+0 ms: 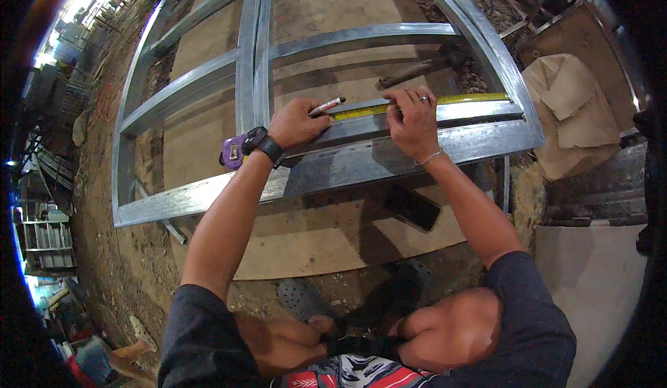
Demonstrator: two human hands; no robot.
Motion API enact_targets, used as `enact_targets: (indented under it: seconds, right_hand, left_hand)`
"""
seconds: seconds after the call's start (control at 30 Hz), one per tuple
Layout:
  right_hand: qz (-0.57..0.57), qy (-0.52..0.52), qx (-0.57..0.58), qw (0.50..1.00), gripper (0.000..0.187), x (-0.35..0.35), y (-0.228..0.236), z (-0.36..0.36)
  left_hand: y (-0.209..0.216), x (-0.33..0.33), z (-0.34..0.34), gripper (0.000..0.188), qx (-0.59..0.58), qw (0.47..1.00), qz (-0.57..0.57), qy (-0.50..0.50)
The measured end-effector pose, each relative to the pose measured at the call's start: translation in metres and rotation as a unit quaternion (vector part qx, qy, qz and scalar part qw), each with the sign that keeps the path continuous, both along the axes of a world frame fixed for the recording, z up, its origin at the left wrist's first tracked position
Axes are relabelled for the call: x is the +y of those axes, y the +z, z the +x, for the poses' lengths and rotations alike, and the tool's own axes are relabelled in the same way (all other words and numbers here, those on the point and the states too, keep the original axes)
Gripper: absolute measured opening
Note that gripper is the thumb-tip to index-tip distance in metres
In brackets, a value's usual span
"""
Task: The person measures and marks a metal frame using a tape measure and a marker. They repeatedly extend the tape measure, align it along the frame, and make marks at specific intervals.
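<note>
A metal frame of silvery square tubes (445, 145) lies in front of me. The yellow blade of a tape measure (472, 99) runs along a short tube (479, 110) near its closest side, up to the right upright. The purple tape case (233, 153) sits by my left wrist. My left hand (295, 124) is closed around a white and red marker (325, 107), whose dark tip points right, and rests over the blade and tube. My right hand (414, 120) pinches the blade against the tube, its thumb in front and its fingers behind.
Brown board (319, 245) lies under the frame, with a dark phone (411, 207) on it. A rusty bar (417, 72) lies within the frame. Brown paper sacking (573, 113) stands at right, near a pale panel (587, 277). Dirt ground (97, 207) spreads left.
</note>
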State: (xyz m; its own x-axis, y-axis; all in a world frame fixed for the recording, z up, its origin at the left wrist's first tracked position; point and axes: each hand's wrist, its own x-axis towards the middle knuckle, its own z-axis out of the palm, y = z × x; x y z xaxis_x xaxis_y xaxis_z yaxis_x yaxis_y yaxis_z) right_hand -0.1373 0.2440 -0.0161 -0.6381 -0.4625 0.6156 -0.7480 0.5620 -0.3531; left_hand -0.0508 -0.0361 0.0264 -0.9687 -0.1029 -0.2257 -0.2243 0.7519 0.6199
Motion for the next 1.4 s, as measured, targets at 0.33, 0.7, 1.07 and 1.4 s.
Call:
enact_targets:
  seconds: [0.33,0.7,1.07,1.4]
  right_hand:
    - [-0.014,0.003,-0.016,1.000,0.030,0.002,-0.001,0.001]
    - [-0.010,-0.001,-0.019,1.000,0.029,0.002,-0.002,0.000]
    - [-0.005,0.004,-0.028,1.000,0.025,0.002,0.001,0.001]
    - [-0.010,0.003,-0.018,1.000,0.025,0.003,-0.002,0.000]
  left_hand:
    - [-0.003,0.000,-0.001,0.050,0.005,1.000,0.005,-0.001]
    - [-0.004,0.001,0.001,0.052,-0.002,1.000,0.006,0.007]
    - [-0.002,0.001,0.001,0.050,-0.005,1.000,0.011,0.004]
    - [-0.004,0.003,0.002,0.050,0.020,1.000,0.011,0.001]
